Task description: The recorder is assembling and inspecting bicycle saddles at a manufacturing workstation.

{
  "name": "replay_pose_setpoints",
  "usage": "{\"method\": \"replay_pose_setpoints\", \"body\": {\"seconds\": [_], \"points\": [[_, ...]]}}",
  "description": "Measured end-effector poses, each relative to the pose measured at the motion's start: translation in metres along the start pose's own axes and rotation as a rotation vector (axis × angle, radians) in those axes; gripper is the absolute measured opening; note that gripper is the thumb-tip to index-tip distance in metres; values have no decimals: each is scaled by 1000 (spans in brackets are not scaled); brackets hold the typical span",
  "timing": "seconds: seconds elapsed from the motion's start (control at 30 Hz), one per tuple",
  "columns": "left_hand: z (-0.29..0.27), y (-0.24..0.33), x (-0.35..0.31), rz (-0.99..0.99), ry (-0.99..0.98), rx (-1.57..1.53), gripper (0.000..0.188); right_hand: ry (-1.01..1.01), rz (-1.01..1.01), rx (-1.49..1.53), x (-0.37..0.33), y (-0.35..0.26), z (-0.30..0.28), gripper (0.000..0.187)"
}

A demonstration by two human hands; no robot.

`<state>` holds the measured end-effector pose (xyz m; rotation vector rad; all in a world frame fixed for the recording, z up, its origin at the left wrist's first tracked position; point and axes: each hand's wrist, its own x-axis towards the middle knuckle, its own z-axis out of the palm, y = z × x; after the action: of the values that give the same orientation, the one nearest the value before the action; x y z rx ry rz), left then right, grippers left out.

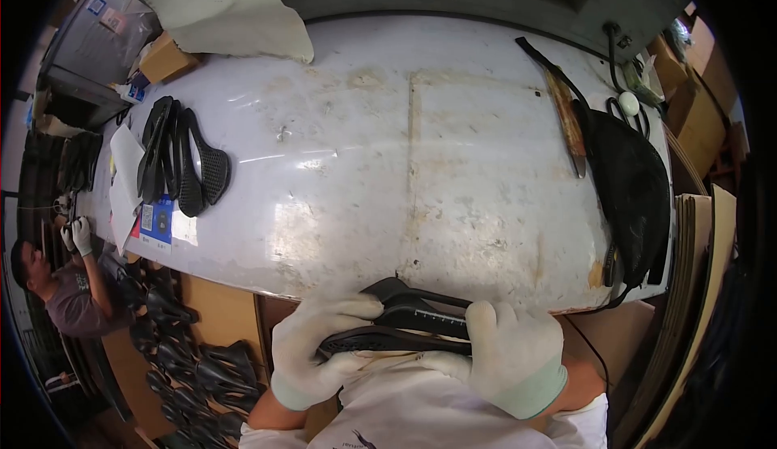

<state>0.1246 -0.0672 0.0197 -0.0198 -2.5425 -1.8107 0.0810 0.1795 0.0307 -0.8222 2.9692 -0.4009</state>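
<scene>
Close to my body, at the table's near edge, I hold a black bicycle saddle (396, 340) on its side. White scale marks show on the dark strip along its middle. My left hand (314, 344), in a white glove, is closed around the saddle's left end. At its other end my right hand (511, 344), gloved too, is closed with the fingers over the top and the thumb below. The gloves hide both ends of the saddle. Several more black saddles (212, 165) lie together at the left of the table.
On the white table (348, 165) lie a black bag (627, 182) and a wooden-handled tool (564, 117) at the right. A pale sheet (235, 12) hangs over the far edge. Several saddles (178, 352) are piled at the lower left, near a co-worker (77, 295) in gloves.
</scene>
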Motion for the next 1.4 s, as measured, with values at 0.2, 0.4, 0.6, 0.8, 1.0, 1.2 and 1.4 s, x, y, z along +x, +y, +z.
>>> {"method": "replay_pose_setpoints", "body": {"seconds": [0.2,0.4,0.6,0.8,1.0,1.2,1.4], "points": [[9,7,-21,-97,163,-183,26,-26,-12,-59,-10,-10,2,74],[8,2,-24,-98,183,-219,28,25,-88,-132,-11,-15,3,75],[0,-7,-20,-31,119,-319,19,35,-105,-148,-8,-13,1,75],[-2,7,-16,22,78,-46,24,-14,-65,-131,-3,-15,-5,74],[4,13,-17,-152,127,-146,19,19,-59,-133,-2,-17,-7,69],[11,7,-14,7,190,41,24,17,-49,-53,6,-13,-13,65],[-16,9,11,-69,-145,-100,48,-7,-60,-5,9,-5,-12,64]]}}
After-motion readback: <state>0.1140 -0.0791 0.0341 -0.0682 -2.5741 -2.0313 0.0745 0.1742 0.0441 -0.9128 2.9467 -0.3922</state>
